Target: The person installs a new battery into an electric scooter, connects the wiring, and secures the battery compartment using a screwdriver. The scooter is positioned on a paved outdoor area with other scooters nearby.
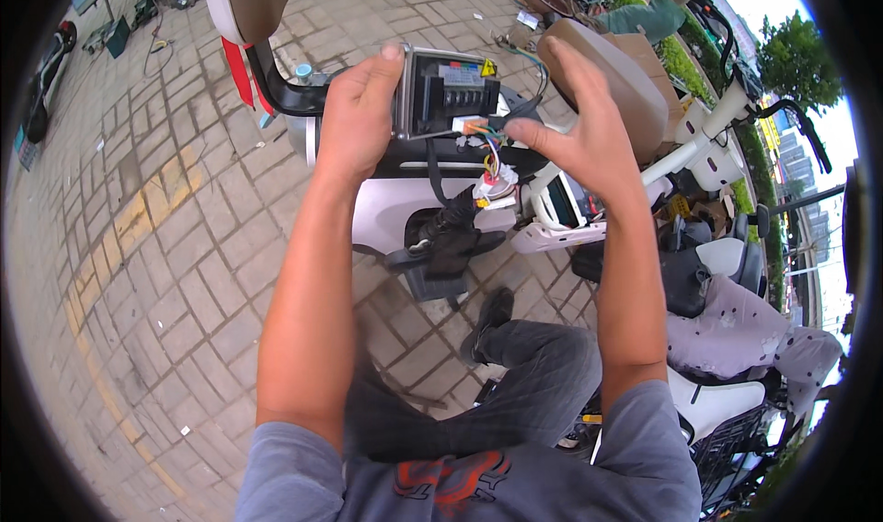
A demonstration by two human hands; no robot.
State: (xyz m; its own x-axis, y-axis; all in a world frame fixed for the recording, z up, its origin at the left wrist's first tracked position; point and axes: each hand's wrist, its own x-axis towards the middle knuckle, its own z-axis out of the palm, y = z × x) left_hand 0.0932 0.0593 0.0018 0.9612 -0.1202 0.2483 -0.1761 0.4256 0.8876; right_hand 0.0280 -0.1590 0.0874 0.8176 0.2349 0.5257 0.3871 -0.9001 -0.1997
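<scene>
We judge the step as steadying a metal-framed control box over the scooter. Left hand closes on its left edge; right hand spreads wide, thumb by the wires, contact unclear. Next move calls for a firm left hold, slack wires. Labelled face points up at us; long axis seems left-right, barely longer.
</scene>
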